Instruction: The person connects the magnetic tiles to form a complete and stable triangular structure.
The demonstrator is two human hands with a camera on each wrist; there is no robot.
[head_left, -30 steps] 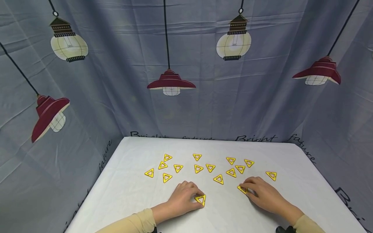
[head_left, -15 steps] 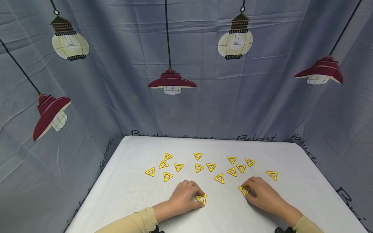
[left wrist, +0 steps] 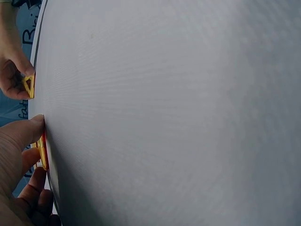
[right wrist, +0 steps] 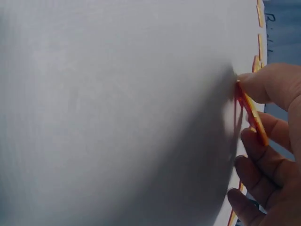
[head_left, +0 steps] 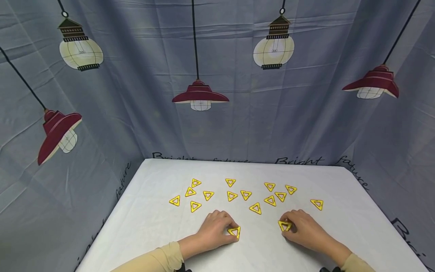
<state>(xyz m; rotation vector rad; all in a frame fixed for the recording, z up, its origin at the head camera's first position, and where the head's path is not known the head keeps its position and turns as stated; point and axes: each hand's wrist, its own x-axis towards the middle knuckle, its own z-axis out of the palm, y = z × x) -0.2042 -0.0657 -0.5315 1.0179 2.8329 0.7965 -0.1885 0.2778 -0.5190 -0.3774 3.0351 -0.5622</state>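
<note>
Near the front middle of the white table (head_left: 258,249), my left hand (head_left: 215,232) pinches a yellow triangular frame (head_left: 238,233) between thumb and fingers. The left wrist view shows that triangle (left wrist: 43,153) almost edge-on, partly hidden by the fingers. To the right, my right hand (head_left: 302,229) grips another yellow triangle (head_left: 280,226) by thumb and fingertips. In the right wrist view this triangle (right wrist: 256,120) is tilted, with reddish edges. The two held triangles are apart from each other.
Several more yellow triangles lie scattered behind the hands, among them one at the left (head_left: 178,201), one near the middle (head_left: 259,209) and one at the far right (head_left: 321,205). A grey-blue curtain (head_left: 217,132) printed with lamps surrounds the table's back and sides.
My right hand has drawn its triangle slightly toward the front and turned it, so more of it shows. The left hand keeps its hold and has hardly moved.
</note>
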